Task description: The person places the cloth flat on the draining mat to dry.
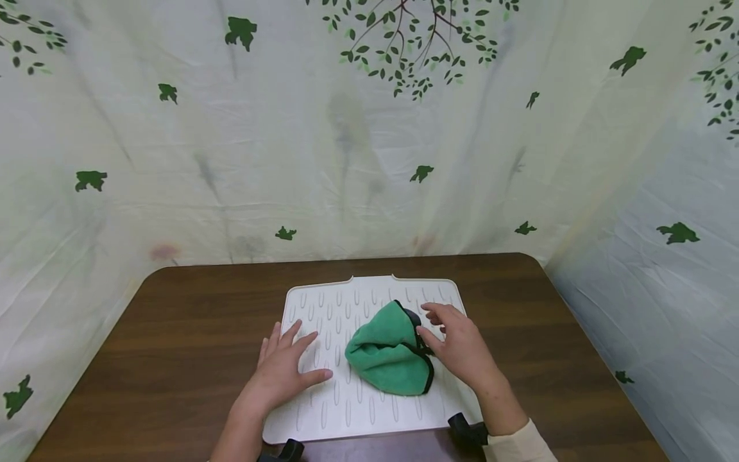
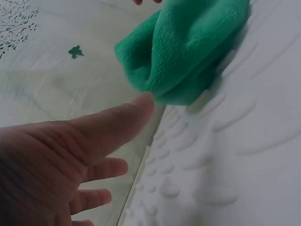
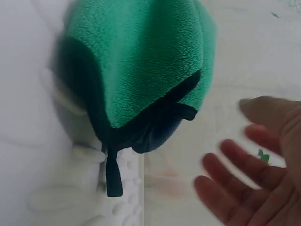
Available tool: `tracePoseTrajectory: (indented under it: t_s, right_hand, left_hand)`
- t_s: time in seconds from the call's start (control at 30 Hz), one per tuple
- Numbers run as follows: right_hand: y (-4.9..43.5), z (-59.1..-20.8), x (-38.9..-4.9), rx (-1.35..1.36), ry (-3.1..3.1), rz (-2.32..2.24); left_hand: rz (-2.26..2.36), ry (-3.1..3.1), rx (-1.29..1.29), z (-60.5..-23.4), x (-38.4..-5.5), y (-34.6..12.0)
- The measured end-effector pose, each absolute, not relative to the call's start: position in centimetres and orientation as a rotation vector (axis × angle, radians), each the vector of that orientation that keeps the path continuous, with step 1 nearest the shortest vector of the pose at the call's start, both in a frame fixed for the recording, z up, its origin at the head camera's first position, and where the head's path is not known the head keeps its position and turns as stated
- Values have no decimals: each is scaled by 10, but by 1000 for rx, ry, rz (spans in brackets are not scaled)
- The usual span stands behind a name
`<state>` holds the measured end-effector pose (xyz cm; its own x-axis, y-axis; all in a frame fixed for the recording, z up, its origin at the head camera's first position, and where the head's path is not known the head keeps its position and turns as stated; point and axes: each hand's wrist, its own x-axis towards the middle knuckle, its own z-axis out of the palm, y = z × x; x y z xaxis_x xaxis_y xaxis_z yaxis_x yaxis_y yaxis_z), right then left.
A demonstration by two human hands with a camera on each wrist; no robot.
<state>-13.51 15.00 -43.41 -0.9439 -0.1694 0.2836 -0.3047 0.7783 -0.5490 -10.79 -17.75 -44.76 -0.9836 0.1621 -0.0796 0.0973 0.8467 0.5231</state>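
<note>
A green cloth (image 1: 388, 351) with dark edging lies bunched on a white ridged mat (image 1: 323, 410). In the right wrist view a dark loop (image 3: 114, 174) hangs from the edging of the cloth (image 3: 150, 61), and a dark blue piece (image 3: 157, 134) shows beneath it. My left hand (image 1: 284, 369) is spread over the mat's left part, apart from the cloth. My right hand (image 1: 458, 343) hovers at the cloth's right edge with fingers loosely bent; the right wrist view shows a gap between them. Neither hand holds anything.
The mat lies on a brown wooden table (image 1: 190, 346) near its front edge. Behind and beside the table hangs a pale curtain (image 1: 346, 160) with leaf prints. Dark wrist mounts (image 1: 466, 428) sit by the mat's near edge.
</note>
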Motion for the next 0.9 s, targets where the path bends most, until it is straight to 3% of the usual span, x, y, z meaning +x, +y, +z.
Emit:
tracePoseTrajectory:
  t_s: [0.17,0.47,0.9]
  right_hand:
    - [144,-441,-136,329,-2993,944]
    - [135,-448,-134,510,-2956,977]
    - [134,-444,-135,405,-2720,1050]
  left_hand:
    - [919,2967,340,-457,-106,-153]
    - [1108,3116,508,-467,-104,-123]
    - [1223,3138,362,-463,-106,-125]
